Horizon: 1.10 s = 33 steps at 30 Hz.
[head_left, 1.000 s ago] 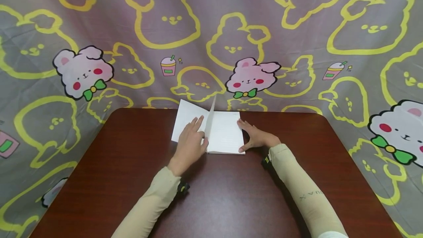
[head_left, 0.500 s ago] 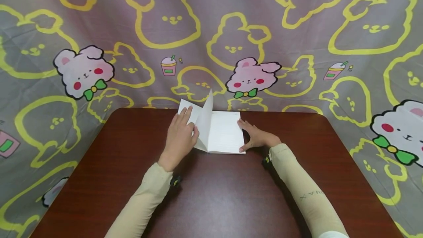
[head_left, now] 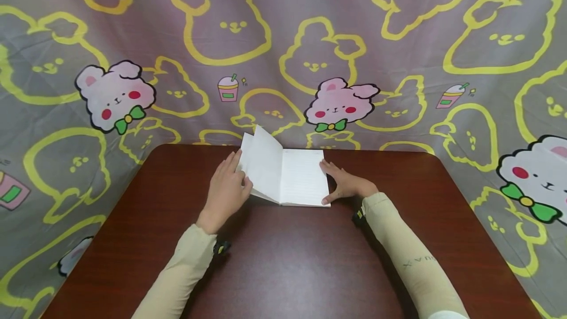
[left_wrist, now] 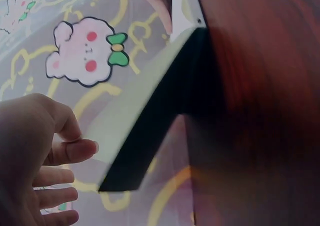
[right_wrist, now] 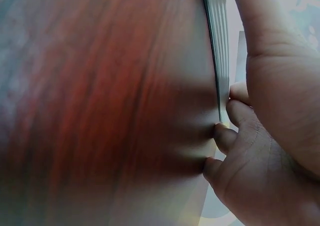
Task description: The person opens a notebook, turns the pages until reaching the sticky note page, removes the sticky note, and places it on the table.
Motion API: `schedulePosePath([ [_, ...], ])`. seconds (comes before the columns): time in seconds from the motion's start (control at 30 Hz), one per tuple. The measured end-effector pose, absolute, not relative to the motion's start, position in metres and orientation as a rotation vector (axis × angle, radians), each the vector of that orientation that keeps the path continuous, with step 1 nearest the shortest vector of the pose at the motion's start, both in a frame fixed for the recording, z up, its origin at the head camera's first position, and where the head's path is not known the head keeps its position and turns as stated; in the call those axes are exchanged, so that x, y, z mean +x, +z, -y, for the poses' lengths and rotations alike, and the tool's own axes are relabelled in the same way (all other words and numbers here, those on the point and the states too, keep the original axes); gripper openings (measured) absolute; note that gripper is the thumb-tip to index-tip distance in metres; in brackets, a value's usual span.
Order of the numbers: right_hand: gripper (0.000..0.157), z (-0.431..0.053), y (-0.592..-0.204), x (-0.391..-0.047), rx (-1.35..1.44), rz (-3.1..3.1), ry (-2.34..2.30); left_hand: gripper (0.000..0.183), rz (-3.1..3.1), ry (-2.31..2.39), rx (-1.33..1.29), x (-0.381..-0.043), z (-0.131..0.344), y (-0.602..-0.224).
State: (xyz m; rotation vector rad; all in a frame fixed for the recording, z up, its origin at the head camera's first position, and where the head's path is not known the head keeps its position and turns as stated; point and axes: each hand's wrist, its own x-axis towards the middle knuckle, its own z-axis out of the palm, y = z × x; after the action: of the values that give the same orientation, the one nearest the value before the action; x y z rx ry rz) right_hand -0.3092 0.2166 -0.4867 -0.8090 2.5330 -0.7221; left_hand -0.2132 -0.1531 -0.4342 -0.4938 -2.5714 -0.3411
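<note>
An open notebook (head_left: 304, 178) with white lined pages lies near the far edge of the table. My left hand (head_left: 225, 190) pinches the outer edge of a page (head_left: 264, 164) that stands tilted over the left side. In the left wrist view, thumb and forefinger meet at the pale page, beside the raised dark cover (left_wrist: 150, 116); the other fingers are loosely bent. My right hand (head_left: 347, 183) rests spread along the notebook's right edge, thumb at the near corner and fingers farther up. Its fingertips touch the edge of the page stack (right_wrist: 218, 41) in the right wrist view.
The dark red-brown wooden table (head_left: 283, 260) extends in front of and to both sides of the notebook. A patterned curtain (head_left: 190, 28) with cartoon rabbits hangs close behind the table's far edge and along both sides.
My left hand has moved left, drawing the page from nearly upright at the spine over toward the left side. The right hand has stayed at the notebook's right edge.
</note>
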Motion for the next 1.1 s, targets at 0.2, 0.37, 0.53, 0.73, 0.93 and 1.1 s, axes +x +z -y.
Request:
schedulePosePath([
  [0.2, 0.132, -0.219, -0.488, -0.309, -0.796, -2.525, -0.721, 0.03, 2.659, -0.359, -0.452, -0.214, 0.167, -0.447],
  [0.37, 0.132, -0.219, -0.488, -0.309, -0.792, -2.528, -0.713, 0.038, 2.758, -0.369, -0.383, -0.215, 0.173, -0.457],
  [0.53, 0.133, -0.218, -0.488, -0.31, -0.792, -2.534, -0.702, 0.049, 2.89, -0.399, -0.29, -0.217, 0.176, -0.465],
  [0.73, 0.133, -0.217, -0.489, -0.31, -0.783, -2.535, -0.707, 0.046, 3.026, -0.322, -0.255, -0.221, 0.176, -0.47],
  [0.93, 0.133, -0.217, -0.487, -0.309, -0.783, -2.539, -0.69, 0.04, 3.09, -0.338, -0.252, -0.225, 0.177, -0.473],
  [1.1, 0.132, -0.216, -0.484, -0.31, -0.782, -2.527, -0.697, 0.035, 3.132, -0.244, -0.169, -0.229, 0.179, -0.472],
])
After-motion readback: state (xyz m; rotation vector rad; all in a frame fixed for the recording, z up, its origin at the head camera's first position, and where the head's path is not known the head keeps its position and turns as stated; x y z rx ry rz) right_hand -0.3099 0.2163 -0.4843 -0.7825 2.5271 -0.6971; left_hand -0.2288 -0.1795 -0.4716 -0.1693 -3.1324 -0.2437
